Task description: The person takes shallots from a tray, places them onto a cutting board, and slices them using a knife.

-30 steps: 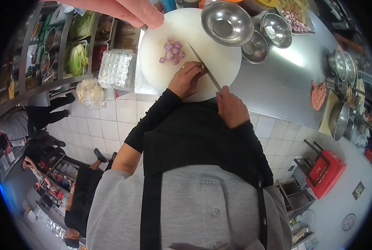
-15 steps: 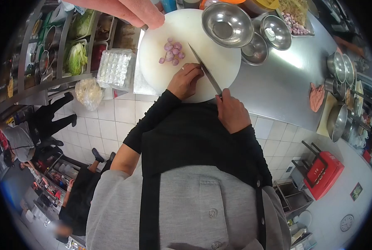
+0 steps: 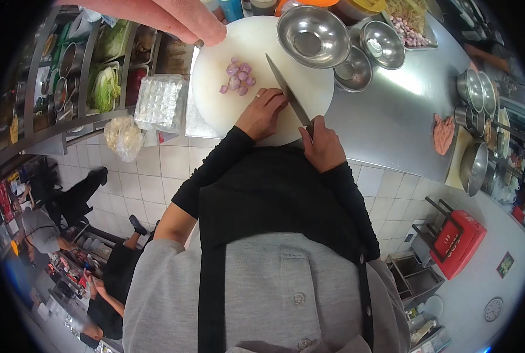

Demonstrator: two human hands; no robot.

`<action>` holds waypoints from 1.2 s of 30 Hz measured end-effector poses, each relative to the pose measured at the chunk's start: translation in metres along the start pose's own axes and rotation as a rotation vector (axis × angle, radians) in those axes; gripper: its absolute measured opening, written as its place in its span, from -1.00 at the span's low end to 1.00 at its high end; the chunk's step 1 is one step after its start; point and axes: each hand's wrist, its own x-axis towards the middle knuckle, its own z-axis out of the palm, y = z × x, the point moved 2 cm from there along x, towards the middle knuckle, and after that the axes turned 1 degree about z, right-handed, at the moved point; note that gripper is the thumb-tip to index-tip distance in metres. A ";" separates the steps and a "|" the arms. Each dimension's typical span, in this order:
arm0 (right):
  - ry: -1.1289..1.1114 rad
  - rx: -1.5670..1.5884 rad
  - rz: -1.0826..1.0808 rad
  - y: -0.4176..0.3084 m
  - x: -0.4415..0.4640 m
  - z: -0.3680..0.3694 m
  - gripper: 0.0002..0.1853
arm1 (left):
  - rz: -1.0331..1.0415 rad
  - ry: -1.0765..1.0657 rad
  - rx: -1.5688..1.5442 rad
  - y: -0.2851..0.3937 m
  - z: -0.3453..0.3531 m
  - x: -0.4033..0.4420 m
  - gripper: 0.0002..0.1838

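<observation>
My right hand (image 3: 323,145) grips the handle of a kitchen knife (image 3: 287,87), its blade angled forward and left over a round white cutting board (image 3: 212,109). At the board's near side my left hand (image 3: 263,113) is closed, fingers curled against the blade's left face; whatever lies under the fingertips is hidden. Beyond this hand sits a small group of peeled shallots (image 3: 237,76), apart from the knife.
Steel bowls (image 3: 313,36) overlap the board's far right edge. A tray of chopped shallots (image 3: 412,34) stands behind them. An orange cloth (image 3: 443,133) lies rightward. A wrapped package (image 3: 161,102) sits left. An unclear pink shape (image 3: 183,20) overhangs the far left. Co-workers (image 3: 42,229) stand left.
The view has shifted slightly, so board and bowls appear a little further left. Both hands and the knife keep nearly the same place on the board. Co-workers at the left have changed posture.
</observation>
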 end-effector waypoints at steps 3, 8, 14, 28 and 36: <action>0.086 -0.047 -0.125 0.008 -0.003 0.003 -0.66 | -0.120 -0.042 -0.063 0.001 0.000 -0.002 -0.66; -0.014 -0.153 0.013 -0.003 -0.005 0.002 -0.64 | -0.102 0.029 -0.068 0.011 -0.009 0.003 -0.68; 0.020 -0.224 0.038 -0.011 -0.003 0.002 -0.61 | 0.028 0.024 -0.070 -0.005 -0.008 -0.001 -0.80; -0.012 -0.333 0.017 -0.021 -0.007 -0.007 -0.60 | 0.051 -0.017 0.002 -0.005 -0.005 -0.003 -0.71; -0.032 -0.300 0.052 -0.027 -0.015 -0.009 -0.62 | 0.074 -0.021 0.003 -0.007 -0.006 -0.008 -0.71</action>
